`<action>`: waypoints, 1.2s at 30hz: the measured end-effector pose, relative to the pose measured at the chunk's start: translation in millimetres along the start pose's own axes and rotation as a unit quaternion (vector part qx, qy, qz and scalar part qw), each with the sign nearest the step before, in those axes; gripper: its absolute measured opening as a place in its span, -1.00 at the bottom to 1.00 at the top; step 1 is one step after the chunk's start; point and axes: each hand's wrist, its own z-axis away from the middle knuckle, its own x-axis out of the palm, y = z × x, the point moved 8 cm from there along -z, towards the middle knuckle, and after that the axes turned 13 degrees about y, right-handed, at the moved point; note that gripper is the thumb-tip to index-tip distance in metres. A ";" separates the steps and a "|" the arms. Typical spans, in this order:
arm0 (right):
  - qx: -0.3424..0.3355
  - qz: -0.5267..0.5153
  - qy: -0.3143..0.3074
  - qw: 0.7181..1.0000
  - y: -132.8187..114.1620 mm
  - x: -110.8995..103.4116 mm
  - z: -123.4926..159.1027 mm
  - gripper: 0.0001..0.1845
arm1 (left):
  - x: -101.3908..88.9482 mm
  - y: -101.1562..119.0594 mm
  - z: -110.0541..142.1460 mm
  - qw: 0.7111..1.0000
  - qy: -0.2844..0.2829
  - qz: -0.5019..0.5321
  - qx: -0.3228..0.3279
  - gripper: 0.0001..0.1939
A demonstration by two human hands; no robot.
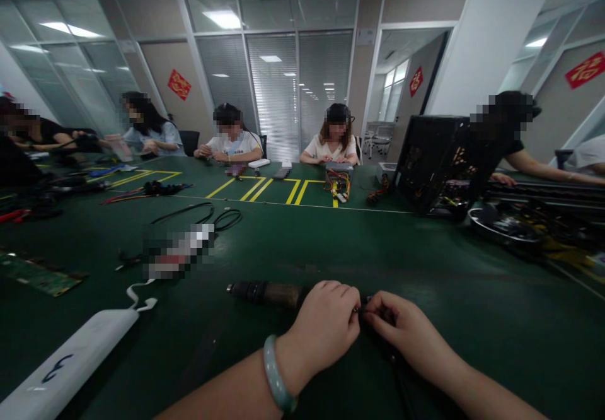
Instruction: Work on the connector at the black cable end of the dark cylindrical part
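2 hands [329, 319] [401, 319] at 1 dark tool [278, 295], 1 pale-green bracelet [273, 369]

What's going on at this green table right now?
The person's left hand is wrapped over a dark cylindrical tool, its metal tip pointing left. The right hand is at the tool's other end; exactly what its fingers pinch is hard to tell. A long white object lies to the left, and people sit across the table.
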 end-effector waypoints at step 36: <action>0.010 -0.004 0.008 1.000 3.0 0.1 -0.3 -0.87 | 1.3 -3.2 0.6 1.000 0.002 0.000 -0.014 -0.89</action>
